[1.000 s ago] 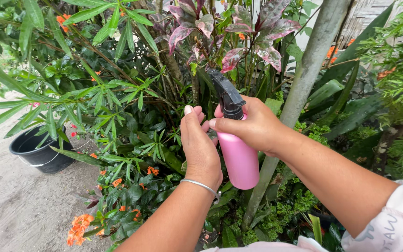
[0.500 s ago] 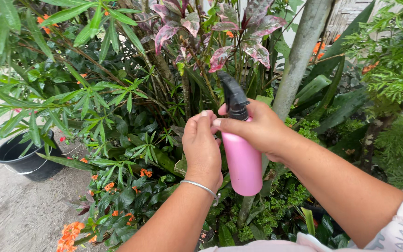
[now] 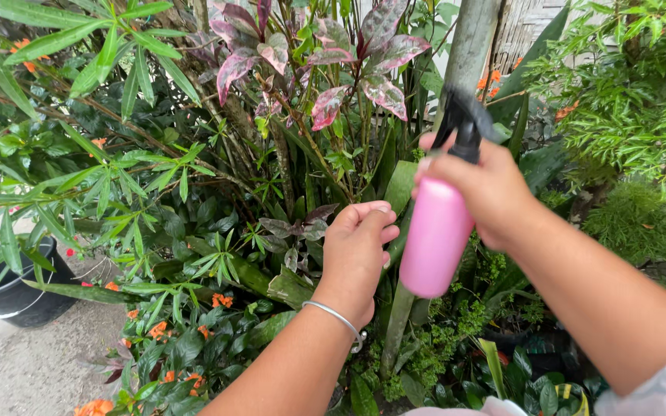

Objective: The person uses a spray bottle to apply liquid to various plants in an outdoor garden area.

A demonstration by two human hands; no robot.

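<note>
A black pot (image 3: 5, 289) is seen at far left on bare ground beside orange-flowered shrubs (image 3: 159, 331). At centre, the left hand (image 3: 360, 250) is held loosely curled and empty among leaves, while a pink spray bottle (image 3: 437, 231) is gripped by the right hand (image 3: 487, 189) before pink-mottled foliage (image 3: 333, 54).

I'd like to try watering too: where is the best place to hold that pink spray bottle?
Probably high on the pink spray bottle, just under its black trigger head, coming from the right side as the right hand does. The body is slim and round, and a finger then reaches the trigger.
</note>
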